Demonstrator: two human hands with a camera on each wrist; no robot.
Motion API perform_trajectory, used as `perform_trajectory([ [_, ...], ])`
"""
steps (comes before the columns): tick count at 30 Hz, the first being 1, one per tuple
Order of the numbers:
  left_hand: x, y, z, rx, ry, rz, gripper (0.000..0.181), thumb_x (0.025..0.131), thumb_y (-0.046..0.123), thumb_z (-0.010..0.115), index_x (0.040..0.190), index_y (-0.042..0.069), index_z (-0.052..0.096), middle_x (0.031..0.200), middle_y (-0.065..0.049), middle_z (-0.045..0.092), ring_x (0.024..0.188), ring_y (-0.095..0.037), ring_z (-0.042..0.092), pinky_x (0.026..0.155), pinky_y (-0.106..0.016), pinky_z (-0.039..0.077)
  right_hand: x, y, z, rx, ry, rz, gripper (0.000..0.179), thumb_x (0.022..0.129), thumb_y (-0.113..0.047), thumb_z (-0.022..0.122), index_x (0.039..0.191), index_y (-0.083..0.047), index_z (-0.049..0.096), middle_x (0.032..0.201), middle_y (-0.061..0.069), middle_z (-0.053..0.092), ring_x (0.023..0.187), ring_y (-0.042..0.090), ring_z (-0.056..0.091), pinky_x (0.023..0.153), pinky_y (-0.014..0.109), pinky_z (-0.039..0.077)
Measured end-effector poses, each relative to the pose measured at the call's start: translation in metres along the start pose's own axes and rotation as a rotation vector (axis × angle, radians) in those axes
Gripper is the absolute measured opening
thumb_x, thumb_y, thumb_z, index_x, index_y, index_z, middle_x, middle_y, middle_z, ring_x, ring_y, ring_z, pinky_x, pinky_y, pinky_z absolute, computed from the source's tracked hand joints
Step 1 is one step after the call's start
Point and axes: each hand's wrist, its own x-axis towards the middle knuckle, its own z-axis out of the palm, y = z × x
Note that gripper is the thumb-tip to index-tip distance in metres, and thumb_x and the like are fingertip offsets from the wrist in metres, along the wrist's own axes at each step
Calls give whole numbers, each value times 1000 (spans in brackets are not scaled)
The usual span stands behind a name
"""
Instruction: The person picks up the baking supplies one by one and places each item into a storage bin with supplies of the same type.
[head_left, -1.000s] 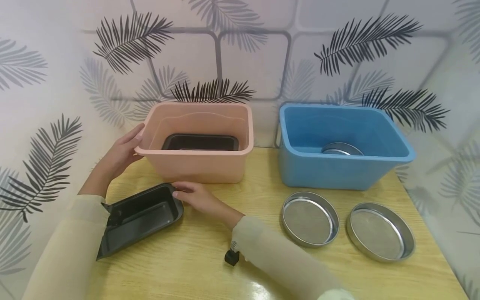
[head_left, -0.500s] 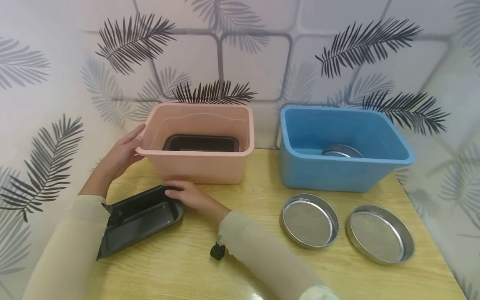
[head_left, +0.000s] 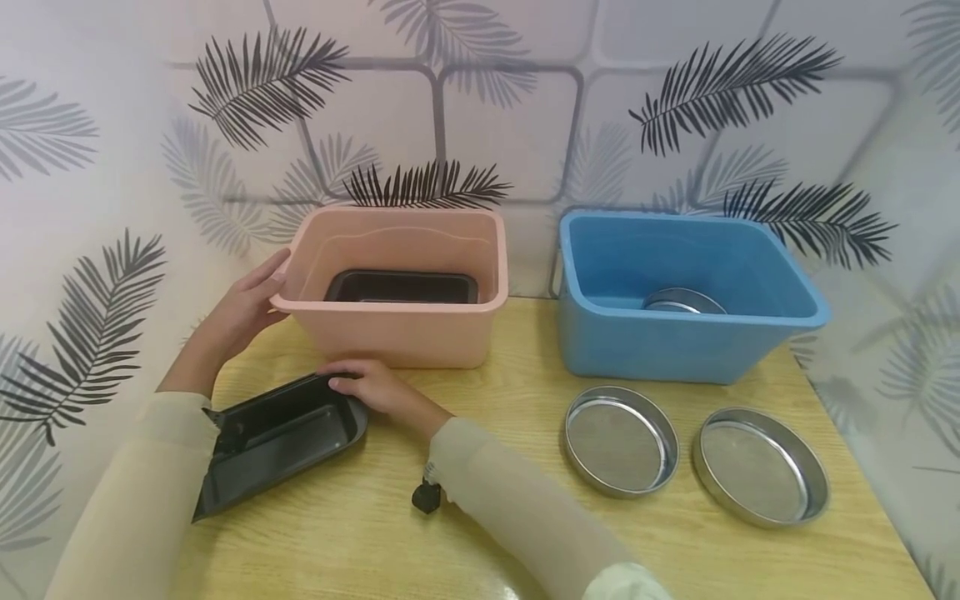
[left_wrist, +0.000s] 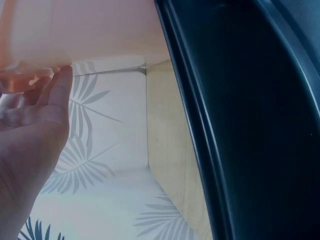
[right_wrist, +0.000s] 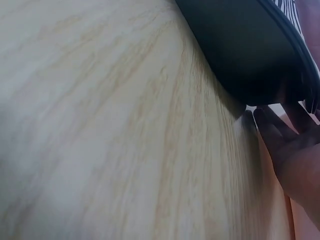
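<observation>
A black loaf pan (head_left: 285, 446) lies slantwise at the left of the table, its near left end partly hidden by my left sleeve. At its far right corner my right hand (head_left: 375, 387) pinches the rim, thumb on the inner side and fingers along the outside. The right wrist view shows those fingers (right_wrist: 272, 127) against the pan's end wall. My left hand (head_left: 240, 308) grips the left rim of a pink bin (head_left: 390, 333), with fingertips under the rim in the left wrist view. Inside this bin stands another black pan (head_left: 405, 286).
A blue bin (head_left: 675, 346) stands at the back right with a round metal pan (head_left: 684, 301) inside. Two round metal pans (head_left: 621, 442) lie in front of it on the wooden table (head_left: 360, 542). A patterned wall (head_left: 510, 133) rises right behind the bins.
My right hand has slid slightly left along the loaf pan's rim, its forearm following. The left hand, both bins and the round pans stay in place.
</observation>
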Motion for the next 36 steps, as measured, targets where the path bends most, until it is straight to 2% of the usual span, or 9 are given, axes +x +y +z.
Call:
perform_trajectory([
  [9, -2, 1, 1, -30, -12, -6, 65, 109, 41, 40, 163, 32, 6, 170, -15, 6, 154, -38, 15, 124, -53, 16, 2, 2, 3, 0, -11, 23, 29, 100, -12, 62, 127, -15, 72, 138, 0, 64, 132, 5, 50, 107, 18, 39],
  [15, -5, 1, 0, 13, 5, -5, 64, 108, 42, 40, 163, 34, 8, 170, -13, 11, 153, -37, 20, 122, -43, 29, 0, 1, 1, 19, -35, 33, 32, 96, -9, 68, 127, -14, 72, 137, 0, 65, 130, 4, 50, 105, 17, 39],
  [17, -5, 1, 0, 13, 3, -5, 63, 109, 42, 40, 163, 34, 8, 170, -13, 11, 153, -38, 20, 121, -42, 30, -3, -1, 0, 14, -47, 33, 34, 94, -8, 70, 128, -13, 71, 138, 1, 64, 131, 5, 50, 106, 17, 39],
  [25, -2, 4, 2, 1, -3, -9, 65, 108, 43, 40, 163, 34, 7, 170, -12, 9, 153, -38, 17, 123, -57, 15, -15, -11, -9, -27, -64, 51, 39, 93, -5, 70, 131, -12, 69, 142, 4, 61, 128, 6, 49, 103, 17, 40],
  [29, -2, 4, 1, -9, -6, -9, 65, 108, 42, 39, 163, 34, 5, 170, -12, 7, 154, -39, 15, 122, -59, 13, -17, -11, -12, 1, -53, 52, 39, 93, -5, 70, 131, -11, 69, 141, 3, 62, 126, 6, 50, 102, 17, 41],
  [33, -3, 4, 1, -10, -14, -4, 64, 109, 41, 39, 163, 33, 6, 170, -12, 8, 153, -37, 17, 123, -46, 24, -22, -8, -18, -21, -51, 50, 39, 93, -5, 70, 132, -12, 69, 140, 2, 62, 126, 5, 50, 101, 18, 42],
  [36, -3, 3, 2, -15, -20, -2, 65, 109, 40, 40, 163, 33, 6, 170, -12, 7, 153, -36, 19, 118, -33, 36, -29, -8, -24, -42, -43, 52, 39, 94, -6, 69, 132, -12, 68, 140, 2, 63, 126, 6, 50, 101, 19, 43],
])
